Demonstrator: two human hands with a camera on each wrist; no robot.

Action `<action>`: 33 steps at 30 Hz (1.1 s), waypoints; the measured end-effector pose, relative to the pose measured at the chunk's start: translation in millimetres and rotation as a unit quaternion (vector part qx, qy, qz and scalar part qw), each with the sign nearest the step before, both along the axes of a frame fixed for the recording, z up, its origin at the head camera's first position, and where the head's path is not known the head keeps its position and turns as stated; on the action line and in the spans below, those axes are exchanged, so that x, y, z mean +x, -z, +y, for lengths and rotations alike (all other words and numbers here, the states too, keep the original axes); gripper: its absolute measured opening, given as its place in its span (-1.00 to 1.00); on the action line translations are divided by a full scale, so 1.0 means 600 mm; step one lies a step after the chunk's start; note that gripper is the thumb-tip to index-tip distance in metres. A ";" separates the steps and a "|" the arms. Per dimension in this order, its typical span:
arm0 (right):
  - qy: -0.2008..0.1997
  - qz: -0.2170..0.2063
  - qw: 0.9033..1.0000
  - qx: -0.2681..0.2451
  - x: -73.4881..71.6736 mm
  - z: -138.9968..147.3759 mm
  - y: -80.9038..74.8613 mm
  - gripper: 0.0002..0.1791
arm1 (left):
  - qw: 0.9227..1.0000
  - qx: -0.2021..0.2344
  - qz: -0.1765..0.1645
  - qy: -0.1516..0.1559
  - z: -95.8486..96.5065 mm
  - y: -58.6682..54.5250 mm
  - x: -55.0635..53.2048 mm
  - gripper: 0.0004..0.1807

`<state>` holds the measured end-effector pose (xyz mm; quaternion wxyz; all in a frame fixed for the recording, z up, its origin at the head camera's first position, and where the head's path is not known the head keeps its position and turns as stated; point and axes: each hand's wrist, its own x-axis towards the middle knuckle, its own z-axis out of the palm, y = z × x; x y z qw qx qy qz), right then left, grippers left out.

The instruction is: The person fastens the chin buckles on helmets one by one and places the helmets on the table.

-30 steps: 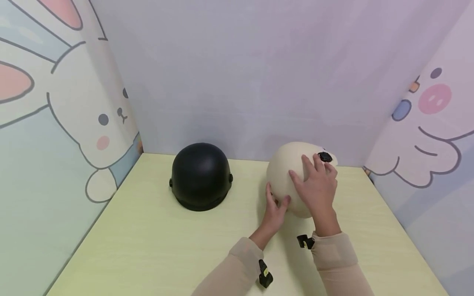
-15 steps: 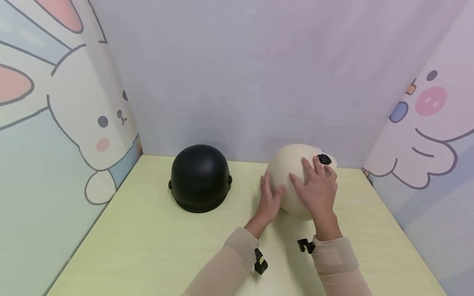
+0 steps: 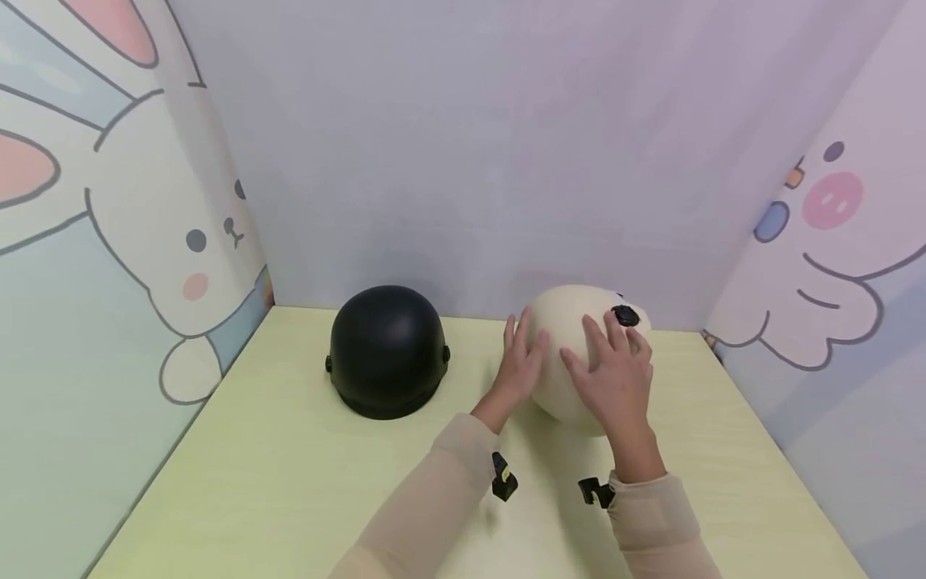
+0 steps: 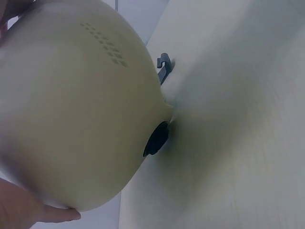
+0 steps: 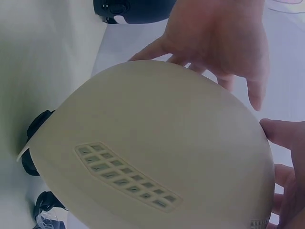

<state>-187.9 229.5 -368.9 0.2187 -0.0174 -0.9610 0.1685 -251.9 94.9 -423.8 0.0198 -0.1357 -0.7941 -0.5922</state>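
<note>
Two helmets share the table [image 3: 289, 490]: the black helmet [image 3: 387, 350], dome up and untouched at eight o'clock, and the cream helmet [image 3: 564, 320] at four o'clock, where the handling is centred. The left hand [image 3: 517, 368] lies against its nine o'clock flank, the right hand [image 3: 617, 382] over its four o'clock side, fingers spread on the shell, not clenched around it. I judge the positioning to be underway: the cream helmet is down near its place, but letting go is left; whether its rim sits flat, I cannot tell
</note>
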 end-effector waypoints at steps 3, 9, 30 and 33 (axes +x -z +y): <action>-0.006 0.007 1.000 -0.002 0.002 0.000 0.001 -0.29 | 1.000 -0.007 -0.009 0.003 -0.001 -0.010 -0.006 -0.29; -0.022 0.031 0.999 -0.036 0.006 -0.003 0.002 -0.32 | 1.000 -0.023 -0.019 0.007 0.001 -0.015 -0.007 -0.22; -0.015 -0.032 0.981 -0.191 0.009 0.006 0.014 -0.33 | 0.999 0.024 -0.023 -0.020 0.020 0.031 0.014 -0.28; -0.016 -0.041 0.981 -0.191 0.012 0.005 0.014 -0.32 | 0.999 0.014 -0.029 -0.012 0.015 0.030 0.014 -0.28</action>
